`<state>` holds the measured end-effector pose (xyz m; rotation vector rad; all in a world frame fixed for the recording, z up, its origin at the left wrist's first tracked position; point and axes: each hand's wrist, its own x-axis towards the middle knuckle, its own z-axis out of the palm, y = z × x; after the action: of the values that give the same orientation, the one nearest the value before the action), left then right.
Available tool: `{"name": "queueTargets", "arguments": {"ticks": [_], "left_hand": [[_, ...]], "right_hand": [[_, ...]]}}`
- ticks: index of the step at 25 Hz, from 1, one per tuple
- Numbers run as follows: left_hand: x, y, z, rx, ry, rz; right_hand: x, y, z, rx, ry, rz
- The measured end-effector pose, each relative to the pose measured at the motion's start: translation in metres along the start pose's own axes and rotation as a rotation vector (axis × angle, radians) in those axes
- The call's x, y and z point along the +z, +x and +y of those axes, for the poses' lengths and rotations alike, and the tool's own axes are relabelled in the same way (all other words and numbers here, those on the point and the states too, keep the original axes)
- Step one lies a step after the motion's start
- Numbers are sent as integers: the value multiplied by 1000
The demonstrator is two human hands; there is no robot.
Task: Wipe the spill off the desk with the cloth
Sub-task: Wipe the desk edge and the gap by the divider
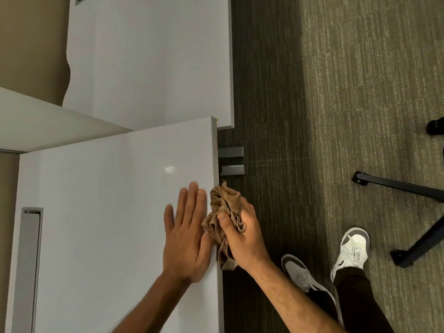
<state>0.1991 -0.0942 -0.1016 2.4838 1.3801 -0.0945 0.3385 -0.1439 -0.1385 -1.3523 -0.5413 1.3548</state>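
Cloth (224,218), tan and bunched into folds, sits at the right edge of the white desk (108,200), partly on the top and partly hanging past the edge over the floor, squeezed between the two hands.

Far to the left of the left hand, a long grey slot (30,267) is let into the desk top, running away from the viewer. Up and to the left of both hands a second white surface (48,121) crosses at an angle, and beyond it lies another white desk top (149,58).

The left hand (186,239) lies flat on the desk, palm down, fingers straight and slightly spread, holding nothing; its thumb side is against the cloth. Just ahead of its fingertips, a small glistening patch (169,168) shows on the desk; whether it is liquid or a reflection cannot be told.

The right hand (242,236) is immediately right of the left, over the desk edge, with its fingers and thumb curled round the cloth, gripping the bundle. A loose end of the cloth hangs below this hand, beside the desk edge.

Ahead of the right hand, two dark grey brackets (231,162) stick out from under the desk edge. To the right of the right hand is striped carpet (360,92). Below and right of the wrist stand two white-and-grey shoes (353,251) with dark trouser legs (360,299). Further right, black chair legs (403,188) with casters reach in from the frame edge.
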Motion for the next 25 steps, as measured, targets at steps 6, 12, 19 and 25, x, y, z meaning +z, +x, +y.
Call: {"name": "queueTargets", "arguments": {"ticks": [6,12,19,25], "left_hand": [[-1,0,1,-14,22,-3],[0,1,1,-14,18,-10],[0,1,1,-19,27,-8],[-1,1,2,-30,29,-2]], "right_hand": [[3,48,-25,-35,91,73],[-2,37,-19,-119,-16,59],[-7,26,-12,26,406,141],[-2,72,-33,128,403,188]]}}
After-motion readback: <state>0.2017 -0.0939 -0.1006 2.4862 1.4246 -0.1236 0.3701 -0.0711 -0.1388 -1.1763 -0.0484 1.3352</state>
